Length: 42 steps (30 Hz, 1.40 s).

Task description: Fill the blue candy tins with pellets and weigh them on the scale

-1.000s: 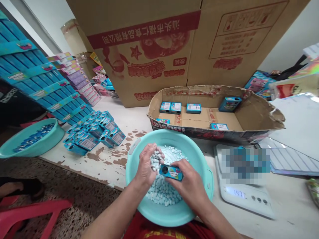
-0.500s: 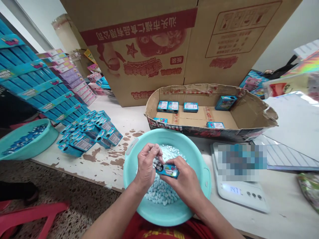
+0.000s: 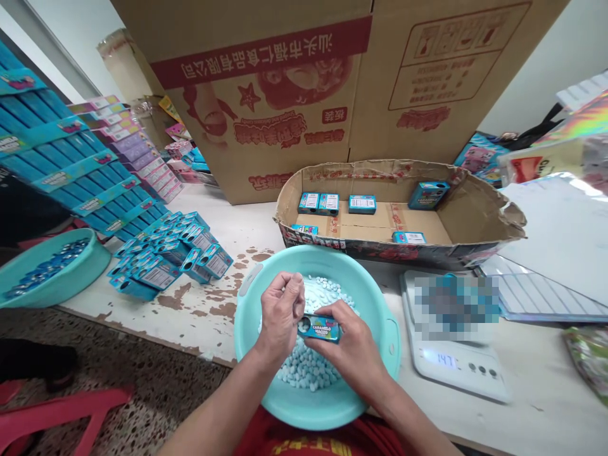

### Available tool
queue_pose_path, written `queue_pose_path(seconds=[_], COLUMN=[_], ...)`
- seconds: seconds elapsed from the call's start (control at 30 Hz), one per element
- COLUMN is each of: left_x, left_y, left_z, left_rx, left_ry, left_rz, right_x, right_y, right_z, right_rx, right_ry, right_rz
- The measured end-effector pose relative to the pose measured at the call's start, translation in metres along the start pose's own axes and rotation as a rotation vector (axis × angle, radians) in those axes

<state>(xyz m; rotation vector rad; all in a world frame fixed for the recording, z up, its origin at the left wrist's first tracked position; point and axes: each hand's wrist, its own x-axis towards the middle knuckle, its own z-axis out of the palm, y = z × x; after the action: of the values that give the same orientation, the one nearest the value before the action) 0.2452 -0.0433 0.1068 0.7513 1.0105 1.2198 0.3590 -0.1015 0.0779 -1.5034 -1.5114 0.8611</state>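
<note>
A teal basin [image 3: 375,285] near the table's front edge holds a heap of small pale blue candies [image 3: 308,370]. Over it, my right hand [image 3: 354,345] grips a small blue candy box [image 3: 320,328] lying sideways, its round opening facing left. My left hand [image 3: 280,313] is curled with its fingertips pinched at that opening; what it pinches is too small to make out.
A white scale [image 3: 456,361] reading 147 stands right of the basin. Behind is a low cardboard tray [image 3: 479,215] with several blue boxes, then a big carton [image 3: 285,95]. Loose blue boxes [image 3: 166,256] lie at left, beside stacked cartons [image 3: 71,171] and a second teal basin [image 3: 47,272].
My left hand dropped its handful of candies and closed its fingertips at the box's opening. The box moved slightly left and down in my right hand.
</note>
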Motion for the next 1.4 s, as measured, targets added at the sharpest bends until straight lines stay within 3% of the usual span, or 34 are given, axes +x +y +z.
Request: queue_pose_path(seconds=[0.17,0.27,0.33,0.47,0.53,0.63,0.7,0.83,0.97,1.1,1.2,1.3,1.4], left_x=[0.009,0.013,0.012,0.01,0.013,0.022,0.026,0.018,0.005,0.006,0.011,0.014,0.017], left_y=[0.009,0.006,0.003,-0.001,-0.002,-0.004,-0.008,-0.021,-0.033,-0.03,-0.016,-0.003,0.002], left_z=[-0.009,-0.021,-0.029,-0.044,-0.048,-0.047,-0.044,-0.045,-0.06,-0.064,-0.06,-0.056,-0.053], left_rx=[-0.042,0.055,0.314,1.117,1.334,1.475,1.607,1.849,1.756,1.55,1.289,0.883,0.421], left_ry=[0.048,0.038,-0.101,-0.683,-0.851,-0.901,-0.931,-1.076,-1.207,-1.14,-1.009,-0.786,-0.44], left_rz=[-0.037,-0.098,-0.139,-0.017,0.061,0.104,0.044,-0.152,-0.122,-0.161,-0.277,-0.522,-0.631], right_x=[0.002,0.0,-0.005,-0.028,-0.045,-0.073,-0.089,-0.11,-0.119,-0.125,-0.128,-0.124,-0.102], right_y=[-0.002,-0.007,-0.01,-0.012,-0.008,0.004,0.015,0.049,0.095,0.134,0.143,0.133,0.118], right_z=[-0.012,-0.026,-0.041,-0.086,-0.111,-0.146,-0.163,-0.182,-0.191,-0.199,-0.204,-0.199,-0.183], right_rx=[0.149,0.251,0.319,0.314,0.192,-0.067,-0.235,-0.434,-0.442,-0.409,-0.41,-0.671,-0.899], right_ry=[-0.009,0.023,0.085,0.306,0.477,0.763,0.921,1.084,1.234,1.336,1.318,1.239,1.129], right_rz=[0.079,0.166,0.181,0.141,0.155,0.227,0.305,0.409,0.491,0.58,0.611,0.484,0.231])
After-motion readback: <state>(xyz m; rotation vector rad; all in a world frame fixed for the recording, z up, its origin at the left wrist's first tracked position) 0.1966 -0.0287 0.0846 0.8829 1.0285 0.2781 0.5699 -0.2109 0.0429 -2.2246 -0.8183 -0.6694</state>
